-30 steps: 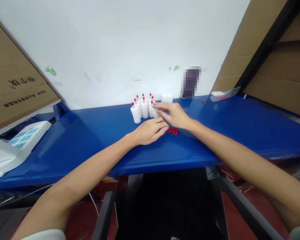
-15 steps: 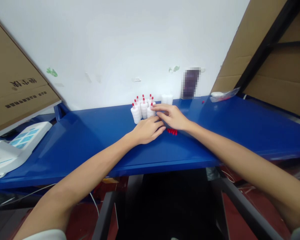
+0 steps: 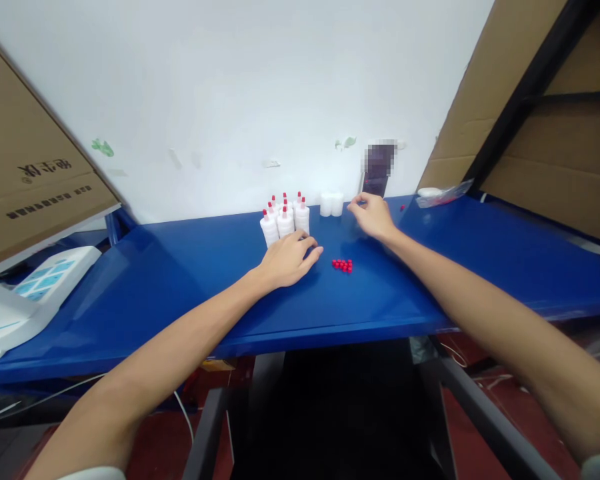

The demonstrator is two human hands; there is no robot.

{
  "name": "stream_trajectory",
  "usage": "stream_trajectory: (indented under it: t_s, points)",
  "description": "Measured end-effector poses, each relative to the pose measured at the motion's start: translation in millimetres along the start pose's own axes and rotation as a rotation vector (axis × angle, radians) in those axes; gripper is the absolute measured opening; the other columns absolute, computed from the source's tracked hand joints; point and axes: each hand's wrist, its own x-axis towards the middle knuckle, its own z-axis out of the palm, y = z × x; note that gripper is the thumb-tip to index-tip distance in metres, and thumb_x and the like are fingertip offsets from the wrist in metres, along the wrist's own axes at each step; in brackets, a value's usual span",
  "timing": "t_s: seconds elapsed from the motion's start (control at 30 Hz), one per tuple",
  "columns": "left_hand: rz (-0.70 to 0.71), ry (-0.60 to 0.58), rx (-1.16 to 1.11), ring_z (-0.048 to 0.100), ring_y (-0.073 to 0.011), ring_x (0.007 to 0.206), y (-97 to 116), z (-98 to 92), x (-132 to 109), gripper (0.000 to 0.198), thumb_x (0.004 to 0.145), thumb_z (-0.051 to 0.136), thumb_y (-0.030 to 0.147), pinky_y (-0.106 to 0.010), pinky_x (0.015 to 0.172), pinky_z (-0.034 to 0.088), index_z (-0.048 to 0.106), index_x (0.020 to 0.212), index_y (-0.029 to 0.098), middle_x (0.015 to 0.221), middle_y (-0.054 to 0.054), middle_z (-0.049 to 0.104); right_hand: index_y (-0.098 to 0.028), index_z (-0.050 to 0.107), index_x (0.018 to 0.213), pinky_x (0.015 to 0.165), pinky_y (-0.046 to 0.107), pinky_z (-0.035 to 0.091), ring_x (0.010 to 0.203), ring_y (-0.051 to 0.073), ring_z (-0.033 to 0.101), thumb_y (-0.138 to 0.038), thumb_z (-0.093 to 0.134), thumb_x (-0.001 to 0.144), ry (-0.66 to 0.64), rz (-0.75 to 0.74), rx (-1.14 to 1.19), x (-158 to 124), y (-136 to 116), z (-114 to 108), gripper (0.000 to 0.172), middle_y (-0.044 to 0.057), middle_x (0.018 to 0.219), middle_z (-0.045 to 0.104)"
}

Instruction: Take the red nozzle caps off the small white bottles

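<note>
Several small white bottles with red caps (image 3: 284, 219) stand grouped near the back of the blue table (image 3: 180, 280). My left hand (image 3: 287, 257) lies palm down on the table just in front of them, fingers loosely stretched and holding nothing. A little heap of loose red caps (image 3: 343, 265) lies to the right of that hand. My right hand (image 3: 371, 215) is farther back, beside two uncapped white bottles (image 3: 331, 203), with fingers curled in a pinch; what they hold is hidden.
A white device with blue buttons (image 3: 25, 297) sits at the table's left end. Cardboard boxes (image 3: 25, 167) lean at the left and cardboard sheets (image 3: 555, 147) at the right. A clear plastic bag (image 3: 440, 193) lies at the back right.
My right hand left the capped bottles and moved back and right toward the uncapped ones. My left hand stayed nearly in place. The red caps are now uncovered.
</note>
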Motion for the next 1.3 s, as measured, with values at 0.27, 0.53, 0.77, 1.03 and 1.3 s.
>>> stream_trajectory:
  t_s: [0.27, 0.53, 0.77, 1.03, 1.3]
  points:
    - [0.128, 0.003, -0.079, 0.068, -0.0235, 0.096, 3.8, 1.0, -0.4, 0.041, 0.105, 0.037, 0.039, -0.036, 0.083, 0.054, 0.072, 0.11, 0.017, 0.103, -0.009, 0.072, -0.014, 0.074, 0.107, 0.093, 0.04, 0.048, 0.091, 0.03, 0.069, -0.029, 0.058, 0.086, -0.006, 0.042, -0.115, 31.0, 22.9, 14.4, 0.031, 0.012, 0.093, 0.077]
    - [0.179, -0.047, -0.07, 0.067, -0.0217, 0.096, -1.0, 5.6, -1.2, 0.035, 0.105, 0.041, 0.037, -0.035, 0.082, 0.053, 0.066, 0.12, 0.019, 0.112, -0.008, 0.069, -0.015, 0.069, 0.127, 0.102, 0.045, 0.045, 0.108, 0.034, 0.067, -0.046, 0.051, 0.092, -0.072, -0.076, -0.088, 47.6, 23.7, 38.7, 0.051, 0.016, 0.12, 0.074]
    - [0.213, -0.105, -0.162, 0.065, -0.0194, 0.086, -2.0, 5.7, -0.3, 0.034, 0.104, 0.044, 0.037, -0.033, 0.077, 0.052, 0.062, 0.127, 0.02, 0.102, -0.007, 0.069, -0.019, 0.072, 0.099, 0.074, 0.035, 0.047, 0.065, 0.024, 0.06, -0.047, 0.059, 0.081, -0.047, 0.035, 0.028, 43.2, 26.7, 23.9, 0.036, 0.002, 0.063, 0.063]
    - [0.218, -0.163, -0.13, 0.063, -0.0184, 0.083, 0.0, 4.7, 3.4, 0.043, 0.102, 0.044, 0.049, -0.031, 0.074, 0.047, 0.058, 0.135, 0.024, 0.108, -0.007, 0.064, -0.022, 0.063, 0.075, 0.066, 0.032, 0.04, 0.064, 0.019, 0.052, -0.043, 0.062, 0.073, -0.092, 0.003, 0.105, 26.1, 11.3, 20.1, 0.021, -0.001, 0.062, 0.058]
    - [0.422, -0.276, 0.14, 0.066, -0.0238, 0.076, 4.7, 5.3, 33.7, 0.042, 0.099, 0.044, 0.055, -0.034, 0.066, 0.044, 0.06, 0.111, 0.018, 0.095, -0.009, 0.069, -0.022, 0.059, 0.075, 0.055, 0.03, 0.036, 0.056, 0.016, 0.045, -0.049, 0.058, 0.073, -0.36, 0.071, 0.346, 8.0, -11.5, 28.0, 0.027, -0.003, 0.055, 0.048]
